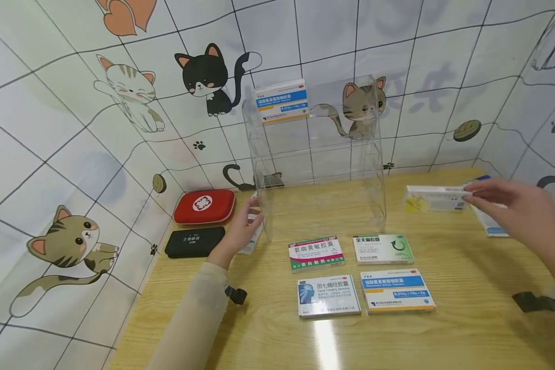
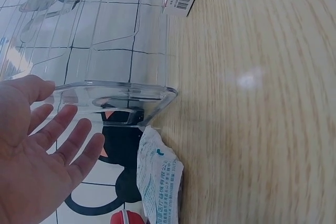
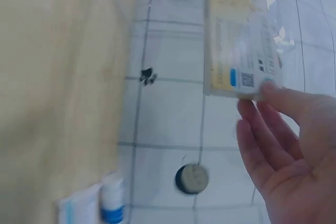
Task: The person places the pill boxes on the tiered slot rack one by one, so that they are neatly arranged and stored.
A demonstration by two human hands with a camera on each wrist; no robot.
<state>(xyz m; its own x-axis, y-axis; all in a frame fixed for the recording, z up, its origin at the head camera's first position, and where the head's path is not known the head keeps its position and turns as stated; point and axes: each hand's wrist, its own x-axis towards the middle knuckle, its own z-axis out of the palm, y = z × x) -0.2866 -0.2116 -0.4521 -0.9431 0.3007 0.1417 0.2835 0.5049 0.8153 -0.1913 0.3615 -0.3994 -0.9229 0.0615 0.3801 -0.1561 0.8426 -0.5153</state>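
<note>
My right hand [image 1: 520,208] pinches one end of a white-and-yellow medicine box [image 1: 435,199] between thumb and fingers. The box is held out level to the right of a clear acrylic display rack [image 1: 383,205]; the right wrist view shows a small QR code on the box [image 3: 244,40]. At the rack's left side panel is my left hand [image 1: 240,228], its fingers loosely spread. In the left wrist view the left thumb lies at the rack's edge [image 2: 121,85]. A similar blue-and-white medicine box [image 1: 283,102] sits on the rack's top tier, at the left.
Several medicine boxes, among them a green-and-white one [image 1: 383,248], lie in two rows before the rack. A red case [image 1: 204,206] and a black pouch [image 1: 194,242] lie at left, near a white packet [image 2: 160,177]. Another blue-and-white box [image 1: 490,221] lies behind the right hand.
</note>
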